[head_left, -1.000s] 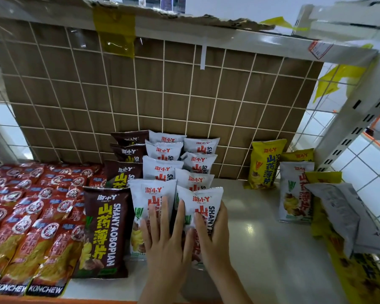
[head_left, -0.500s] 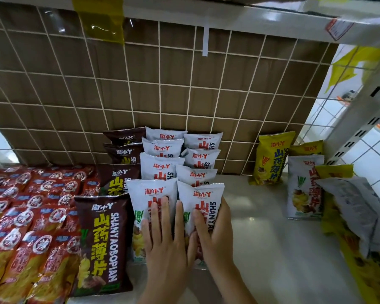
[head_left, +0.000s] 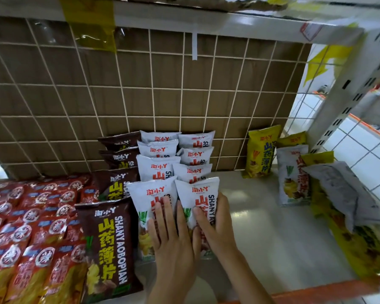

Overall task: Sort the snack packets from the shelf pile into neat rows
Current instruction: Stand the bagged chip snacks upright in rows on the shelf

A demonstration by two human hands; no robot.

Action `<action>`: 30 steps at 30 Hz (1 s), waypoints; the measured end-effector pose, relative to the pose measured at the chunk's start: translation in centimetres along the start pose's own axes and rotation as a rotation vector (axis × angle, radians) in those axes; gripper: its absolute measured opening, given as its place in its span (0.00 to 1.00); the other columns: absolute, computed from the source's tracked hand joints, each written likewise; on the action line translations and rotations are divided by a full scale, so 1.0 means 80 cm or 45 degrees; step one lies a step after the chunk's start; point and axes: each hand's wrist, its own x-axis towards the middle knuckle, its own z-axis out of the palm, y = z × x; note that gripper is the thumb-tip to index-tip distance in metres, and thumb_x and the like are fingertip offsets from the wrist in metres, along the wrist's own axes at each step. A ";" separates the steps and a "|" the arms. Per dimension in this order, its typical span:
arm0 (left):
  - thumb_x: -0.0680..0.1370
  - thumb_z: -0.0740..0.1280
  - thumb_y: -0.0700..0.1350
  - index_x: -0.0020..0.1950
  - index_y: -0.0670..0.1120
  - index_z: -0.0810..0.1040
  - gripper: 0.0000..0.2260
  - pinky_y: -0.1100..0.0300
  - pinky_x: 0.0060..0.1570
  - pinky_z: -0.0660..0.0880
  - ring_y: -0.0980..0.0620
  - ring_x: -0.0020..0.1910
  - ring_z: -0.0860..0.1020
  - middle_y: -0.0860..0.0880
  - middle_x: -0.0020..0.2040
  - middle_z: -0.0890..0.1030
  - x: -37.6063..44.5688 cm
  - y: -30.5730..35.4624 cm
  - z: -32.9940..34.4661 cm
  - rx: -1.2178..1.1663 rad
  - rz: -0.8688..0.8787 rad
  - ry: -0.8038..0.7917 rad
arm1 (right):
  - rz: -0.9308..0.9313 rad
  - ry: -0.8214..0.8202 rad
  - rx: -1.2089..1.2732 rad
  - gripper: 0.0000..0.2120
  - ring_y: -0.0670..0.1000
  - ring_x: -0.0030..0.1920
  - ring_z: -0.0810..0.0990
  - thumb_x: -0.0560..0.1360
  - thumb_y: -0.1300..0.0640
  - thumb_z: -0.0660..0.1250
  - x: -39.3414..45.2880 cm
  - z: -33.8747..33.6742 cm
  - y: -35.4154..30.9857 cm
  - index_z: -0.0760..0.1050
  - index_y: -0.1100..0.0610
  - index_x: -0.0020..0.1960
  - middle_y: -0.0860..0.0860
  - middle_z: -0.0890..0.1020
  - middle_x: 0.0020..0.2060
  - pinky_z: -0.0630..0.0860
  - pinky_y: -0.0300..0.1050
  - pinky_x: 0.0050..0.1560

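Two columns of white snack packets (head_left: 158, 167) run from the back grid toward me in the middle of the shelf. My left hand (head_left: 171, 238) lies flat with straight fingers on the front left white packet (head_left: 149, 194). My right hand (head_left: 217, 224) rests against the right edge of the front right white packet (head_left: 198, 189), its thumb lying across the packet's face. A loose pile sits at the right: an upright yellow packet (head_left: 261, 150), a white packet (head_left: 292, 176), an overturned grey packet (head_left: 338, 189) and more yellow packets (head_left: 360, 244).
A column of brown packets (head_left: 108, 244) lies left of the white ones, and several red packets (head_left: 31, 227) fill the far left. A wire grid (head_left: 162, 95) backs the white shelf (head_left: 272, 238). An orange lip (head_left: 316, 288) edges the front; a slotted post (head_left: 349, 95) stands at right.
Both hands stay on the two front white packets and have hardly moved. Only my view has shifted a little.
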 end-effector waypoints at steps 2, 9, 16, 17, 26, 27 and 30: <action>0.81 0.44 0.54 0.74 0.38 0.57 0.27 0.44 0.73 0.47 0.41 0.76 0.50 0.39 0.76 0.54 -0.001 0.000 0.000 -0.071 -0.008 0.015 | -0.021 -0.024 -0.037 0.25 0.40 0.52 0.78 0.67 0.37 0.68 -0.002 -0.001 -0.003 0.63 0.41 0.60 0.43 0.75 0.54 0.78 0.35 0.45; 0.80 0.50 0.52 0.71 0.34 0.65 0.27 0.41 0.71 0.53 0.36 0.73 0.58 0.34 0.73 0.61 -0.007 -0.002 0.004 -0.055 0.012 -0.008 | 0.018 0.026 -0.132 0.23 0.38 0.57 0.75 0.68 0.34 0.65 -0.009 0.004 -0.004 0.61 0.31 0.61 0.41 0.72 0.59 0.77 0.38 0.55; 0.80 0.52 0.51 0.72 0.33 0.61 0.27 0.39 0.71 0.52 0.35 0.74 0.56 0.33 0.74 0.57 -0.008 -0.003 0.000 -0.091 0.056 0.004 | 0.081 -0.029 -0.175 0.20 0.39 0.59 0.74 0.72 0.35 0.64 -0.013 0.001 -0.012 0.59 0.27 0.60 0.41 0.72 0.60 0.75 0.42 0.60; 0.80 0.52 0.51 0.73 0.33 0.61 0.28 0.39 0.71 0.52 0.35 0.74 0.55 0.33 0.74 0.57 -0.008 -0.003 0.000 -0.106 0.051 0.001 | 0.077 -0.030 -0.180 0.19 0.38 0.59 0.73 0.73 0.37 0.64 -0.014 0.001 -0.015 0.60 0.27 0.59 0.40 0.72 0.60 0.75 0.41 0.60; 0.79 0.48 0.60 0.69 0.34 0.66 0.33 0.37 0.68 0.55 0.34 0.70 0.61 0.33 0.71 0.64 0.001 0.004 -0.018 -0.309 -0.043 -0.035 | 0.027 -0.149 -0.546 0.25 0.43 0.65 0.70 0.76 0.38 0.60 -0.015 -0.039 -0.045 0.63 0.45 0.69 0.44 0.72 0.65 0.70 0.47 0.66; 0.78 0.47 0.62 0.70 0.35 0.64 0.34 0.38 0.68 0.55 0.34 0.70 0.62 0.33 0.71 0.64 0.005 0.012 -0.027 -0.366 -0.076 -0.032 | 0.020 -0.114 -0.625 0.27 0.45 0.67 0.68 0.77 0.38 0.59 -0.017 -0.056 -0.050 0.61 0.48 0.72 0.46 0.70 0.68 0.66 0.44 0.68; 0.77 0.49 0.62 0.70 0.36 0.64 0.33 0.43 0.68 0.55 0.36 0.69 0.62 0.34 0.69 0.67 0.017 0.051 -0.058 -0.471 0.044 0.028 | -0.004 0.085 -0.885 0.28 0.49 0.70 0.65 0.79 0.42 0.57 -0.020 -0.120 -0.057 0.59 0.54 0.74 0.50 0.67 0.70 0.62 0.41 0.66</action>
